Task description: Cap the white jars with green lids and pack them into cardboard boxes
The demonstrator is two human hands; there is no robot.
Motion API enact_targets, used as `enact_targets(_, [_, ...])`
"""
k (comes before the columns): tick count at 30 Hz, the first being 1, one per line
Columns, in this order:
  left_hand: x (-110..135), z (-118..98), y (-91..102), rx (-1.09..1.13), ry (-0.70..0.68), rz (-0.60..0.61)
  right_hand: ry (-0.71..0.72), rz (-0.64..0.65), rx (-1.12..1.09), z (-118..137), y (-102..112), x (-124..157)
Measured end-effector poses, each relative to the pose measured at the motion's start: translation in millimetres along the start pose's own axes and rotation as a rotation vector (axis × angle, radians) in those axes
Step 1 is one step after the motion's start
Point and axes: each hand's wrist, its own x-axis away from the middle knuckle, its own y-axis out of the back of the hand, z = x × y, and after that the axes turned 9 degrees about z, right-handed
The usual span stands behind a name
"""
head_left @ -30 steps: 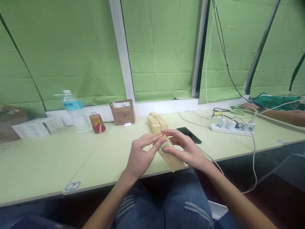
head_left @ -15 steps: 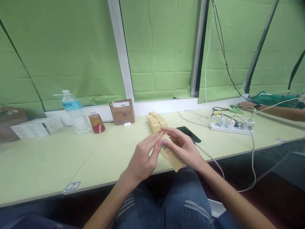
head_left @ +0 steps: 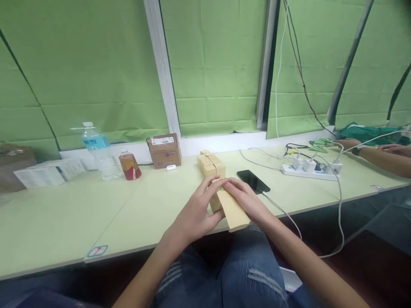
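Between both hands, over the table's front edge, is a small tan cardboard box (head_left: 233,210) with a long panel sloping down toward my lap. My left hand (head_left: 199,209) wraps its left side, the thumb low and the fingers up at the top. My right hand (head_left: 246,197) grips the box from the right, its fingertips meeting the left ones at the upper edge. The fingers cover much of the box's top. Just beyond them, small tan boxes (head_left: 210,164) stand grouped in rows on the table.
A black phone (head_left: 253,181) on a white cable lies right of the boxes, near a power strip (head_left: 310,172). Leftward stand a brown carton (head_left: 164,151), a white earbud case (head_left: 171,167), a red drink bottle (head_left: 130,164) and a water bottle (head_left: 101,149). Another person's arms (head_left: 382,158) reach in at right.
My left hand has opened wider around the box, its thumb moving lower. The box has turned, so its left side and long panel show more. The other person's arms have shifted.
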Motion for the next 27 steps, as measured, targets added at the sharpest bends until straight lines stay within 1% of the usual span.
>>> enact_targets(3, [-3, 6, -0.3, 0.032, 0.073, -0.117, -0.008, -0.001, -0.052, -7, -6, -3])
enact_targets(5, [-3, 14, 4.4, 0.047, 0.186, -0.152, -0.03, -0.001, -0.073, -13, -9, -5])
enact_targets(6, [-2, 20, 7.3, 0.049, 0.266, -0.155, -0.014, -0.011, -0.044, -16, -10, -6])
enact_targets(7, [0, 27, 9.9, 0.054, 0.355, -0.146, 0.032, -0.038, 0.031, -19, -11, -7])
enact_targets(8, [1, 34, 11.9, 0.062, 0.446, -0.128, 0.109, -0.079, 0.153, -24, -10, -8])
enact_targets(10, [3, 48, 13.3, 0.07, 0.598, -0.058, 0.296, -0.179, 0.503, -35, -8, -11])
enact_targets(11, [3, 55, 12.5, 0.051, 0.655, -0.012, 0.36, -0.198, 0.674, -42, -6, -13])
enact_targets(12, [3, 61, 10.9, 0.013, 0.705, 0.027, 0.391, -0.2, 0.814, -50, -3, -16])
enact_targets(13, [3, 65, 8.5, -0.042, 0.749, 0.052, 0.392, -0.193, 0.914, -57, 0, -18])
enact_targets(14, [2, 69, 5.6, -0.103, 0.788, 0.065, 0.371, -0.182, 0.977, -65, 3, -21])
enact_targets(16, [0, 72, -0.6, -0.188, 0.831, 0.067, 0.332, -0.119, 1.021, -80, 9, -26])
enact_targets(19, [-4, 68, -7.6, -0.217, 0.792, 0.053, 0.296, -0.015, 0.941, -92, 15, -33])
enact_targets(21, [-6, 63, -9.7, -0.243, 0.788, 0.04, 0.269, -0.024, 0.842, -91, 16, -35])
enact_targets(23, [-8, 58, -10.7, -0.293, 0.811, 0.022, 0.253, -0.085, 0.683, -81, 16, -35])
enact_targets(24, [-9, 55, -11.1, -0.32, 0.819, 0.013, 0.261, -0.113, 0.57, -74, 15, -33])
enact_targets(25, [-9, 53, -11.6, -0.342, 0.821, 0.006, 0.288, -0.136, 0.448, -65, 13, -31])
enact_targets(26, [-10, 51, -12.3, -0.357, 0.82, 0.001, 0.348, -0.163, 0.324, -57, 12, -28])
enact_targets(27, [-10, 49, -13.3, -0.367, 0.816, 0.0, 0.417, -0.16, 0.219, -48, 9, -24])
